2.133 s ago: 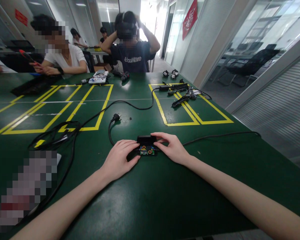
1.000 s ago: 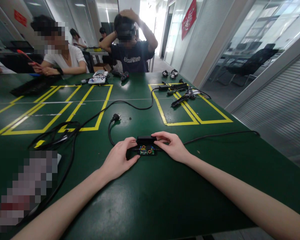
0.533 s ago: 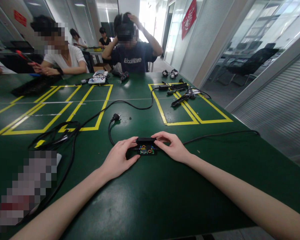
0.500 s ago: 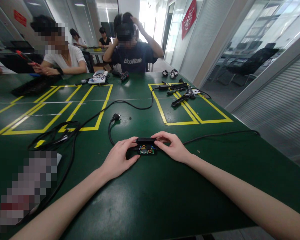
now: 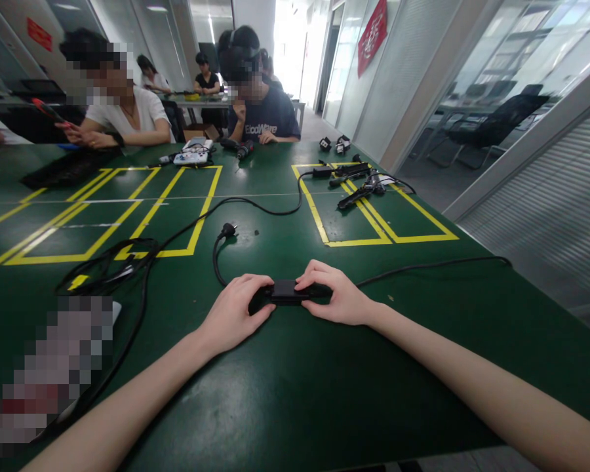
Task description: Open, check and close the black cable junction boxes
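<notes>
In the head view a small black plastic case [image 5: 288, 293] lies on the green table, its cover over the base so that no circuit board shows. The left end of the case is pinched between thumb and fingers of my left hand [image 5: 236, 305]. My right hand [image 5: 337, 293] grips the right end, fingers on top and thumb at the near side. A black power cord with a two-pin plug [image 5: 227, 231] runs towards the left end. From the right side another black cable [image 5: 432, 264] stretches across the table.
Coiled black cable [image 5: 113, 265] and a blurred-out flat object [image 5: 54, 367] lie at the left. Black hand-held devices [image 5: 356, 183] rest inside yellow tape at the far right. A power drill [image 5: 240, 149] and a white power strip [image 5: 194, 152] sit near people across the table.
The cover has tipped down onto the base and hides the circuit board. My right thumb has shifted to the near edge. The person opposite has lowered both arms.
</notes>
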